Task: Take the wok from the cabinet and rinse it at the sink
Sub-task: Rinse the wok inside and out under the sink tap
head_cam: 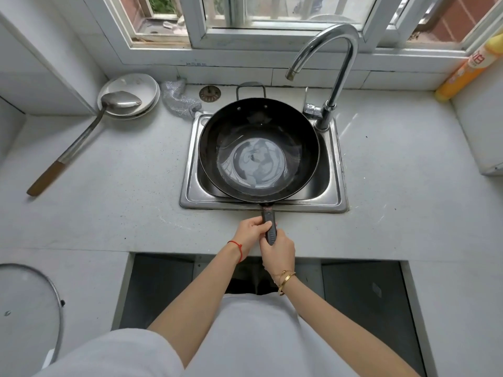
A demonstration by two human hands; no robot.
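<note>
We are gripping the wok handle (pixel 269 227) two-handed, left hand (pixel 251 233) and right hand (pixel 278 251) both wrapped tight, steadying the wok (pixel 258 151) over the sink (pixel 190 170), likely swirling water; faucet (pixel 326 72) beyond looking dry.

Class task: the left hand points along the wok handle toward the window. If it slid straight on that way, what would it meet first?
Probably the near rim of the wok, where the handle that the left hand and right hand grip joins it above the sink's front edge. Depth is uncertain from this single view.
</note>
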